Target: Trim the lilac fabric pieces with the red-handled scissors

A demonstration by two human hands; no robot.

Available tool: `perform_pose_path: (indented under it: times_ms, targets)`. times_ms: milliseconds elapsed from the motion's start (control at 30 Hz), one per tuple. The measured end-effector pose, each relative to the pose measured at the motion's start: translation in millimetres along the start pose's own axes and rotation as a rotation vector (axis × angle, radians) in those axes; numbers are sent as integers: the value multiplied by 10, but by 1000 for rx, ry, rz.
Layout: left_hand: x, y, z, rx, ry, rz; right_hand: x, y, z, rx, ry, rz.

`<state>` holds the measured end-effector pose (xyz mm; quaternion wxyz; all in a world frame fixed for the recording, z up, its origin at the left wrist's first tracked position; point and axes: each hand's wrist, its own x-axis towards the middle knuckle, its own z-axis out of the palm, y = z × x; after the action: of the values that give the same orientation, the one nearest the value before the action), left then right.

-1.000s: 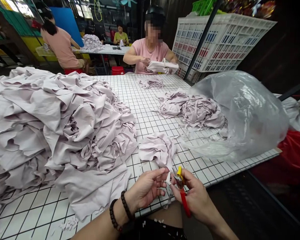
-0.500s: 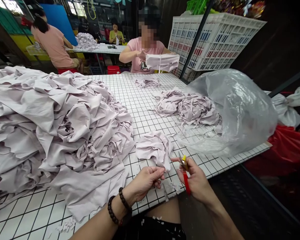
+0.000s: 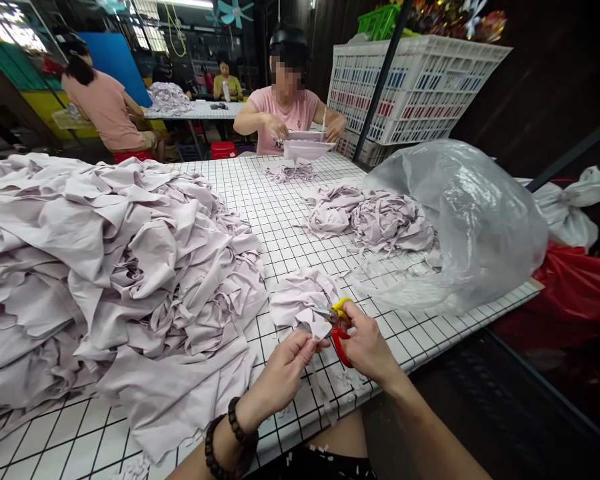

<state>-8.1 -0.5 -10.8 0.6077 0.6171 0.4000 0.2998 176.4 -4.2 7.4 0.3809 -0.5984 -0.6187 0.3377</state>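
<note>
Lower centre of the frame: the left hand (image 3: 285,370) pinches the lower edge of a small pale lilac fabric piece (image 3: 300,303) between thumb and fingers. This piece lies on the grid-lined worktop (image 3: 285,220), just above both hands. The right hand (image 3: 367,343) is closed around a pair of thread snips (image 3: 336,320) (yellow and red handle), with the metal tip pointing left and touching the fabric piece close to the left fingertips.

Left half of the frame: a large heap of the same lilac cloth (image 3: 105,267) covers the worktop and reaches nearly to the fabric piece. Centre right: a smaller pile of strips (image 3: 375,220) rests against a clear plastic bag (image 3: 460,220), which overhangs the worktop's right edge. Small white offcuts lie scattered at the near edge, below the hands.

Upper centre: a person in a pink shirt (image 3: 287,113) sits at the far end of the worktop holding a folded cloth. A white plastic crate (image 3: 420,87) stands behind, at upper right.
</note>
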Motion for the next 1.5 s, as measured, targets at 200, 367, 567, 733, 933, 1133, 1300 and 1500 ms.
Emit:
perform_pose_path:
  times_ms: [200,367,567,733,933,1133,1300,1500]
  targets:
    - [-16,90,-16,68,146,103,-162,208,186,136,156,86]
    - [36,134,41,-199,61,87,-246,292,199,260,68,144]
    - [99,81,64,-240,56,83,-396,77,-244,-211,-3,158]
    - [84,95,72,32,71,205,-455,-28,-364,-461,-110,104]
    - [76,105,89,158,35,255,-415,-83,-298,-510,-91,77]
    - [70,73,77,166,28,271,-387,-120,-256,-524,-99,36]
    - [65,78,69,144,10,264,-376,-124,-245,-551,-114,51]
    - [64,96,49,109,-11,266,-361,-126,-244,-582,-148,81]
